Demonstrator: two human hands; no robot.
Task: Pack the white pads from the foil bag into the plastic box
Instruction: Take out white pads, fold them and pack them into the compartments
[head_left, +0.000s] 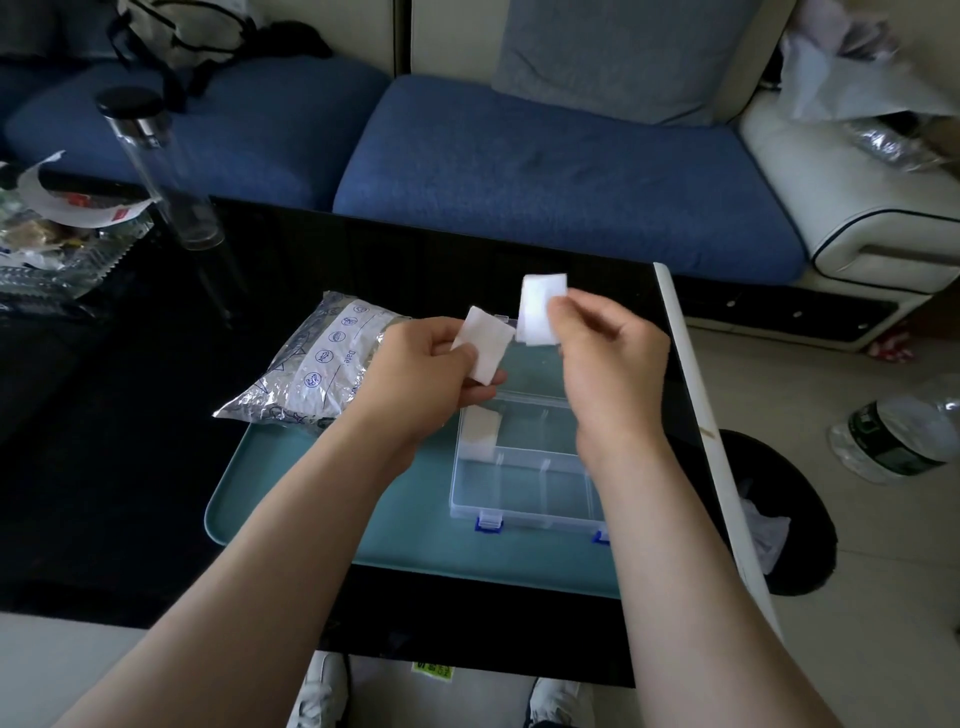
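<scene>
Both bare forearms reached out over the black table (156, 415), and the hands hung side by side above the open plastic box (524, 493). The left hand (426, 364) was turned knuckles-up with its fingers curled in, pinching a white pad (483, 343) between thumb and fingers; the pad stuck out to the right at a tilt. The right hand (608, 353) was a little higher and farther out, with its thumb and fingertips closed on the lower edge of a second pad (540, 312), which stood nearly upright. The two pads were very close at their edges, but I could not tell whether they touched.

A third pad (480, 431) lay in the box's far-left compartment. The box sat on a teal tray (322, 499) with its lid thrown back. The foil bag (311, 364) lay crumpled at the tray's far-left corner, partly on the table, just beyond the left hand.
</scene>
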